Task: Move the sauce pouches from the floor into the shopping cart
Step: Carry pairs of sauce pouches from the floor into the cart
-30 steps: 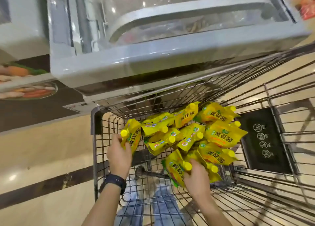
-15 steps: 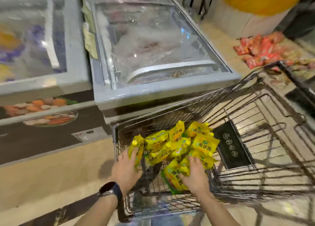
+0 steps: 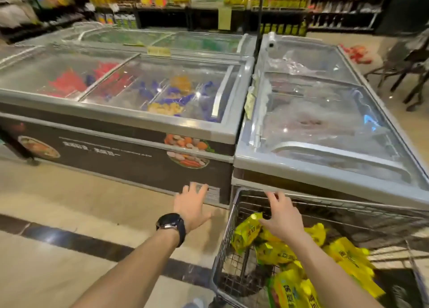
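Several yellow sauce pouches lie piled in the wire shopping cart at the lower right. My right hand hovers over the pile inside the cart, fingers spread and holding nothing. My left hand, with a dark watch on the wrist, is raised outside the cart's left wall, fingers spread and empty. No pouches show on the visible floor.
Two glass-topped chest freezers stand straight ahead, the cart's front pressed against the right one. Tan tiled floor with a dark stripe lies to the left. Red packets lie on the floor at the far right, near dark chair legs. Shelves line the back.
Both hands let go of the pouches they held and lifted up with fingers spread. The left hand moved out of the cart. The view swung upward to the freezers and the shelves.
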The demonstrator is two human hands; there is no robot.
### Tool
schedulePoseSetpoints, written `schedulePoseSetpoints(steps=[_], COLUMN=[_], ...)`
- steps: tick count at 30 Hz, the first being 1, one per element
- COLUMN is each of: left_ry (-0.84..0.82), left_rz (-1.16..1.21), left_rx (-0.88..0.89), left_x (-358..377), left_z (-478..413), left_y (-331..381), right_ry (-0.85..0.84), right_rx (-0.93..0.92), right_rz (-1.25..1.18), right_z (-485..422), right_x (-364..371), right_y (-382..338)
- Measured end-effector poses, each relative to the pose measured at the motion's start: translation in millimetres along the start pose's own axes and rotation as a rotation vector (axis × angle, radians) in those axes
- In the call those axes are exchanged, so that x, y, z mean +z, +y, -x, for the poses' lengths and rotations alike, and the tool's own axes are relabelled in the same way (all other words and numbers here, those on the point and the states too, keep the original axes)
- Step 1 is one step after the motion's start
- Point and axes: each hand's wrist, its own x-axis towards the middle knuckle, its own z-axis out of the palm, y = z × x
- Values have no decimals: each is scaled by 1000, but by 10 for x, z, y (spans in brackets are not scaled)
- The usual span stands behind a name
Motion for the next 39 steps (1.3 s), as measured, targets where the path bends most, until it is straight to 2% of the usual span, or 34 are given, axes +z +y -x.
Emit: schedulePoseSetpoints(steps=[4, 10, 19, 23, 29, 39], left_ry=[42, 157, 168, 177, 213, 133], left_rz=[20, 26, 37, 66, 44, 33], left_rx=[-207, -587, -1023, -1133, -1238, -1233], left_x=[-159, -423, -265, -192, -256, -346], left_z=[413, 1423, 3133, 3704, 4169, 3973], left_y=[-482, -1495, -2939, -3481, -4098, -5526], right_ry=[-32, -103, -115, -150, -179, -224], right_rx=[-236, -578, -1011, -1098, -1137, -1174], right_rz=[19, 60, 165, 158, 182, 193], right_z=[-214, -261, 441, 795, 1034, 743], right_x=[-104, -246, -202, -112, 133, 615], right_y=[-690, -2165, -4496, -5325, -6147, -7713])
